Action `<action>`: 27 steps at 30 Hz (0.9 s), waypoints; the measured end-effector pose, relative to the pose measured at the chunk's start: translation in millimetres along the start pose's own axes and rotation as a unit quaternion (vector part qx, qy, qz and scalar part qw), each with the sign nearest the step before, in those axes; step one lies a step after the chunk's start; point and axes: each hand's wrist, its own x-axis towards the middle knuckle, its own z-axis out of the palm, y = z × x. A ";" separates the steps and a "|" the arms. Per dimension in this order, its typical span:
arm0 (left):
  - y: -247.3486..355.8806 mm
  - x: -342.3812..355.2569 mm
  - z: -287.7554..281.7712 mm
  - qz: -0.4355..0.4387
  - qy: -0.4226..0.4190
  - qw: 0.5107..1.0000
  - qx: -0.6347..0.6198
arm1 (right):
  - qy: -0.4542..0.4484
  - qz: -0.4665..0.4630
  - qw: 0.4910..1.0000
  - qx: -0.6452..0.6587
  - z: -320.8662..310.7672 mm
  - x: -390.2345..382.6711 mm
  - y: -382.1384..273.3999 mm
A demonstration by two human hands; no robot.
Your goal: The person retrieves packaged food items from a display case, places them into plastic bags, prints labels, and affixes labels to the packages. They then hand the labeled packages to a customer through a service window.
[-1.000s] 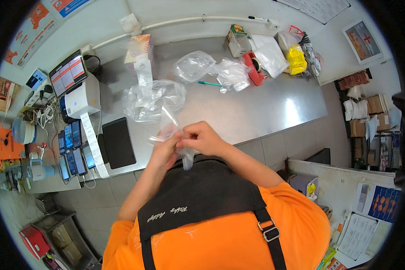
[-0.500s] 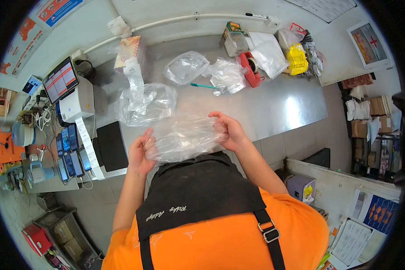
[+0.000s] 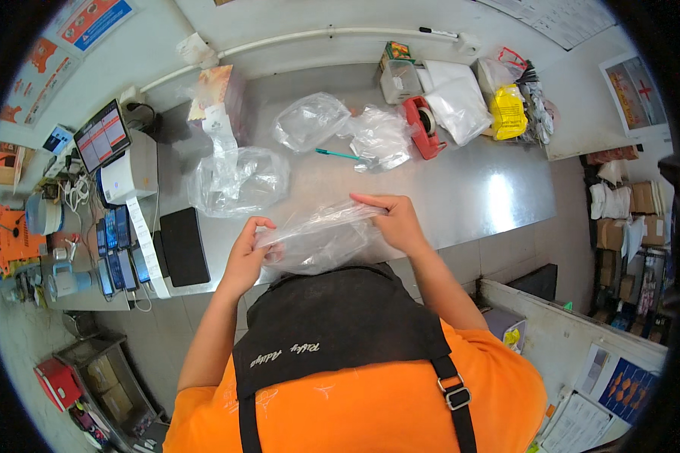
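Observation:
A clear plastic bag (image 3: 321,240) is stretched between my two hands at the front edge of the steel table, just above my black apron. My left hand (image 3: 248,253) pinches its left end, thumb and fingers closed on the film. At the other end my right hand (image 3: 397,220) grips the bag's upper corner, index finger lying along the edge. Beyond the hands lies another clear bag (image 3: 268,185) with a paper strip (image 3: 221,147) over it. Farther back are a crumpled clear bag (image 3: 310,121), a teal pen (image 3: 338,154) and a pile of clear plastic packets (image 3: 383,138).
A red tape dispenser (image 3: 425,128), white plastic sheets (image 3: 455,106) and a yellow package (image 3: 508,113) stand at the back right. Leftward are a black tablet-like slab (image 3: 184,247), several phones (image 3: 119,230), a white printer (image 3: 131,174) and a monitor (image 3: 103,137). A patterned box (image 3: 217,94) stands by the wall.
The bag's upper edge has been drawn into a taut, slanting line, its body hanging below. My right hand has shifted slightly right and turned; my left hand still holds its end.

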 end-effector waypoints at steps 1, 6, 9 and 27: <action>-12.0 -3.7 3.8 0.001 -0.002 0.989 -0.146 | -0.043 0.054 0.987 0.148 -7.6 -0.9 -0.7; -56.8 21.9 -16.7 0.077 -0.081 0.994 -0.013 | 0.050 0.086 0.894 0.436 -9.9 18.2 12.1; -75.1 44.5 -0.5 0.010 0.012 0.989 0.149 | -0.001 0.211 0.893 0.396 -10.9 35.7 35.0; -123.3 107.8 72.4 -0.016 0.068 0.900 0.429 | 0.114 -0.104 0.795 -0.586 -95.5 224.6 150.0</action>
